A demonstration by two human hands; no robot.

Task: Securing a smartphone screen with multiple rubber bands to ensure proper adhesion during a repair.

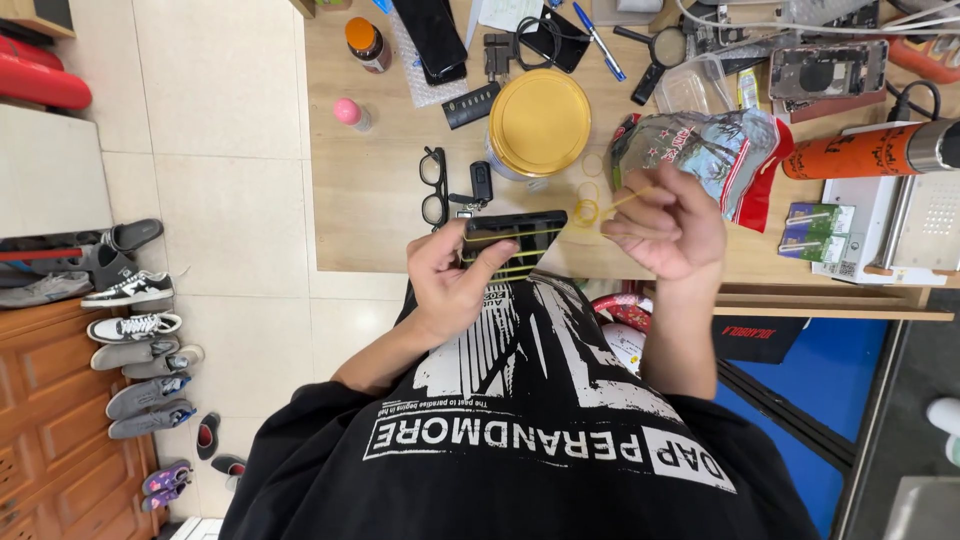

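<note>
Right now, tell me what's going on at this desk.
A person at a wooden desk holds a black phone in the left hand, with yellow rubber bands already wrapped across it. The right hand pinches another rubber band and stretches it out from the phone's end. Loose rubber bands lie on the desk just beyond, beside a gold-lidded tin, a foil snack bag and black glasses.

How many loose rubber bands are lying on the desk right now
3, perhaps more hidden. One pale rubber band lies beside the gold lid, a second just below it, and a yellow one nearest the phone. Others are already stretched around the phone.
</note>
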